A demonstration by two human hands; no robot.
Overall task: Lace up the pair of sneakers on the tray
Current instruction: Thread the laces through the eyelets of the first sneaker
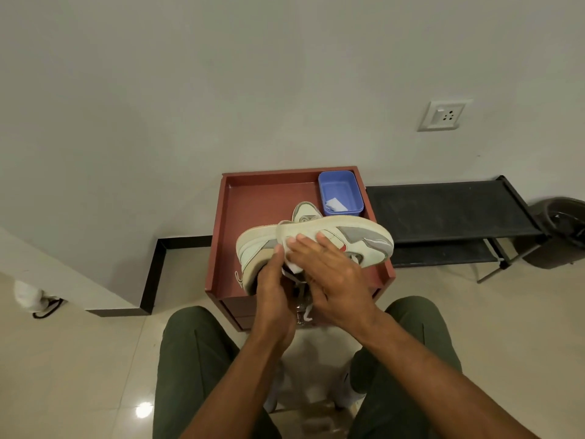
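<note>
I am sitting in front of a red-brown tray (223, 236) that tops a small cabinet, my knees in dark green trousers on either side of it. Far to my left, something white with a dark cord (34, 301) is lying on the tiled floor by the wall.

My left hand (273, 286) is gripping the heel end of a white and grey sneaker (357, 240), fingers curled up under it, thumb resting on its side. I am holding the shoe on its side above the tray's front edge, the sole turned away from me. My right hand (332, 274) is lying flat over the sneaker's side with the fingers straight, pressing a pale strip against it; whether that is lace or cloth I cannot tell. A white lace end (307, 315) is dangling below between my wrists.

Behind the shoe I am holding, the second sneaker (305, 212) is resting inside the tray, mostly hidden. A blue plastic tub (340, 188) is standing in the tray's far right corner with something white in it. To the right, a low black rack (449, 207) is standing along the wall under a wall socket (442, 115), with a dark bin (560, 229) beyond it.
</note>
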